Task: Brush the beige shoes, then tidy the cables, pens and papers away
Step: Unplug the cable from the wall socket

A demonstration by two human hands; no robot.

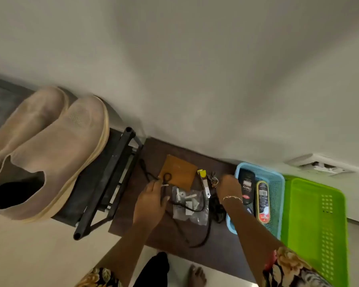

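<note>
Our left hand [151, 201] pinches the black cable [190, 209] on the desk [153, 150]; whether the grip of our right hand [229, 187], by the keys [213, 180], holds anything we cannot tell. Pulling may drag the parts bag [193, 216] along.

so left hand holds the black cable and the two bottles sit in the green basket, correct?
No. In the head view the left hand holds the black cable, but the two bottles lie in the blue basket; the green basket beside it holds none.
</note>
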